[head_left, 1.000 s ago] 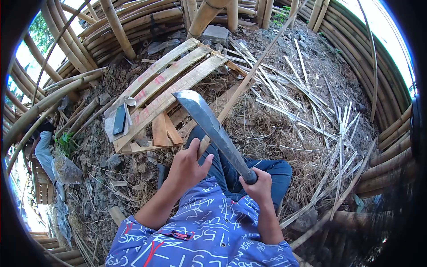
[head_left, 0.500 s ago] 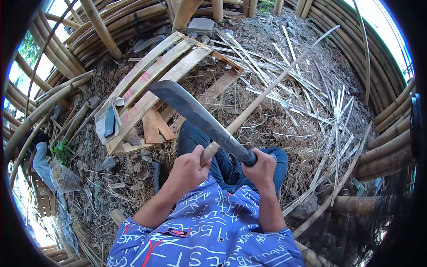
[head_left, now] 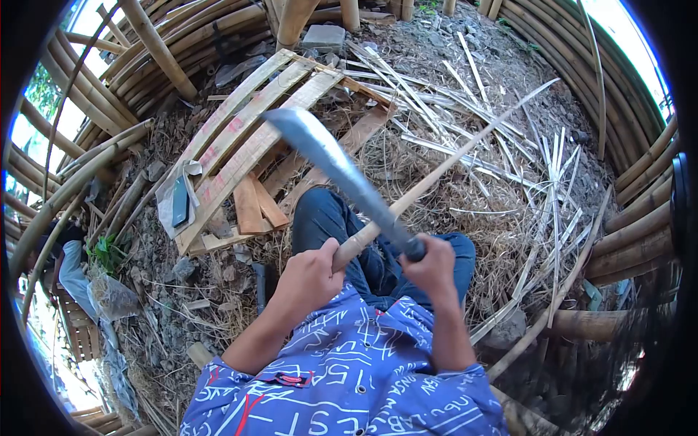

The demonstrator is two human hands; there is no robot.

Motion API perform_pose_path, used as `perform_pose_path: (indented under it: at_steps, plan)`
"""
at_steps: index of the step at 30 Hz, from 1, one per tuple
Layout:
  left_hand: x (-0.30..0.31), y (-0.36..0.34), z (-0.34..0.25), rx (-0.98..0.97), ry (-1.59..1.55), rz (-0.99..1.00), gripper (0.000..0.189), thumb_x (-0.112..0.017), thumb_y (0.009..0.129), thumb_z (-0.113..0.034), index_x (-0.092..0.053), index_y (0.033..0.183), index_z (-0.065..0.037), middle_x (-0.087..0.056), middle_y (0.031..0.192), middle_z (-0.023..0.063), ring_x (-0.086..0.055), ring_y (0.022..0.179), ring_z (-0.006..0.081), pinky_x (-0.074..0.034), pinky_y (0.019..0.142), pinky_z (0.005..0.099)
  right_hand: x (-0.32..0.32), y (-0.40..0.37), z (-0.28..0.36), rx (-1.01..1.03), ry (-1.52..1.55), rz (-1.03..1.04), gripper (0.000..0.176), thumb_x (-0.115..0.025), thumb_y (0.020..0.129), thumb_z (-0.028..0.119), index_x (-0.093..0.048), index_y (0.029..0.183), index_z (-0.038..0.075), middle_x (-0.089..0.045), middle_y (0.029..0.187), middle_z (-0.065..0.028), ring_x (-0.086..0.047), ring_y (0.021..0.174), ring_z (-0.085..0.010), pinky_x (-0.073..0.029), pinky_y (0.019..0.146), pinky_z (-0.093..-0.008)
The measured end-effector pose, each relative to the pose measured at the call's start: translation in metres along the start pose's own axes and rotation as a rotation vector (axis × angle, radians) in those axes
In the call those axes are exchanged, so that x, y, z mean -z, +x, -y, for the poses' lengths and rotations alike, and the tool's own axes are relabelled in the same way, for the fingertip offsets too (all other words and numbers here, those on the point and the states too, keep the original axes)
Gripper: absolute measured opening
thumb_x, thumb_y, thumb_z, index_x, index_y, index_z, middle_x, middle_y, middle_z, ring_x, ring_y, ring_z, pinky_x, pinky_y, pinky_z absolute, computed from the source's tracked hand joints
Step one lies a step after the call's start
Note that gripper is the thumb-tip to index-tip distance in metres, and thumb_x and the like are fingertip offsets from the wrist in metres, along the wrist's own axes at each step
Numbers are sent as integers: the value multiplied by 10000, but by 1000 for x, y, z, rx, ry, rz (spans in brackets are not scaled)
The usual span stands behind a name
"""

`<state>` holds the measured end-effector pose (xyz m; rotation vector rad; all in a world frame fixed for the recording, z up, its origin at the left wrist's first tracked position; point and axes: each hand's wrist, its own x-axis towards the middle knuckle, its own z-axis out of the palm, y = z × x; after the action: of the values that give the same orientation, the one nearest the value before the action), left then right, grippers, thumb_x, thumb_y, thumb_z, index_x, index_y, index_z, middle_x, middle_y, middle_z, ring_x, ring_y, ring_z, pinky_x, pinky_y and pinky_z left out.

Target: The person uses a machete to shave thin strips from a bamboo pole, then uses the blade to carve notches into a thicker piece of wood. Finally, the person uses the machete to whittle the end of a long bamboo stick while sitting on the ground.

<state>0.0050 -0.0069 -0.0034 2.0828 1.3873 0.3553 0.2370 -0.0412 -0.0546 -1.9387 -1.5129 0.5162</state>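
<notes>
On the head view I saw the left hand (head_left: 309,280) clenched around the near end of a long bamboo strip (head_left: 465,154), which slanted up to the right over the straw. The right hand (head_left: 435,263) was closed tight on the handle of a machete (head_left: 334,163). Its blade crossed the strip just above the left hand and pointed toward the wooden pallet (head_left: 247,138).

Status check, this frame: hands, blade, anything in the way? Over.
Left hand shut on bamboo strip. Right hand shut on machete, blade crossing the strip. Person's leg directly beneath.
</notes>
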Motion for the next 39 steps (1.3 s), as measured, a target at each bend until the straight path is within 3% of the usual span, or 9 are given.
perform_pose_path:
  at_steps: [4,7,10,11,14,20,29,33,39]
  plan:
    - [1,4,5,25,-4,-54,214,-619,880,-182,-500,872,-4,-585,689,271,-594,708,467,-455,619,519,13,18,-14,-144,-51,-175,168,-704,682,195,-661,755,49,-648,672,-170,-652,673,-374,-517,635,-451]
    - [-8,5,-7,19,-108,13,262,-637,892,-216,-496,862,2,-576,685,274,-583,704,475,-434,603,521,6,8,2,-152,293,-51,148,-668,680,111,-587,707,-10,-570,595,-166,-586,555,-333,-447,556,-393]
    - [-6,7,-3,2,-76,-7,253,-638,888,-207,-495,854,-1,-573,678,268,-585,703,475,-438,599,513,-4,7,-5,-13,178,-124,157,-679,667,118,-594,713,-5,-571,595,-164,-584,552,-335,-446,551,-392]
    - [-5,6,-1,-6,-70,-3,253,-638,888,-207,-495,854,-1,-573,678,268,-585,703,475,-438,599,513,4,9,-10,-84,62,-34,156,-686,682,178,-653,758,47,-635,664,-180,-649,705,-394,-510,650,-458]
    - [-1,-2,5,6,-55,0,241,-631,890,-200,-496,845,-5,-571,677,263,-586,702,473,-442,593,505,9,18,-36,-165,28,-112,153,-683,687,173,-652,758,41,-638,669,-181,-648,710,-399,-509,649,-456]
    - [-14,10,-3,-18,-88,13,226,-631,884,-179,-489,833,-10,-562,663,258,-586,687,467,-442,578,495,12,-5,1,-254,323,-44,138,-654,700,131,-598,709,6,-589,607,-176,-633,610,-362,-469,575,-394]
    - [-8,16,-19,-199,-4,-14,170,-625,796,-79,-487,880,-26,-566,645,235,-598,649,440,-456,559,474,21,1,-16,66,-59,-128,137,-697,654,195,-596,670,102,-627,631,-139,-641,639,-362,-478,585,-457]
    - [-6,11,-15,-212,11,-23,181,-627,781,-80,-482,878,-32,-591,638,224,-611,622,425,-480,547,497,36,15,-34,47,-73,-200,128,-684,650,123,-581,657,47,-587,610,-164,-581,583,-386,-450,548,-436]
    - [-6,-11,-9,-148,67,64,158,-613,777,-68,-503,876,-14,-588,641,239,-614,647,433,-489,581,502,65,41,-118,-352,64,-277,133,-651,698,144,-622,702,14,-620,642,-175,-638,630,-350,-504,603,-418]
